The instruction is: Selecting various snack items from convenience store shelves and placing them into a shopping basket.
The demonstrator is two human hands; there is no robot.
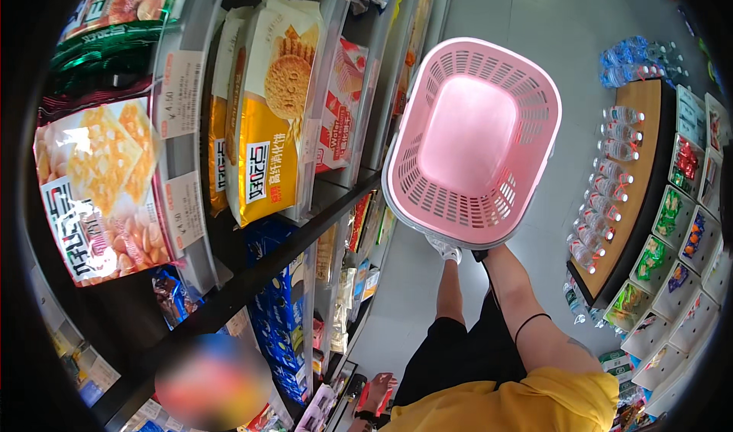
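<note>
A pink slatted shopping basket (397, 176) hangs in front of me, with nothing inside. My right forearm reaches up to its near edge; the right hand is hidden behind the basket and bears it by a dark handle. Low at my left side, by the shelf, my left hand (379, 388) is partly in view, closed around a small red package (391, 403). Its kind is too small to make out. A dark band circles that wrist.
Shelves at left hold a yellow biscuit packet (267, 149), a nut cracker packet (107, 195) and a red wafer packet (341, 107). A dark shelf edge (282, 260) runs diagonally. At right, water bottles (611, 168) line a wooden-topped stand (637, 149) beside snack bins (672, 260).
</note>
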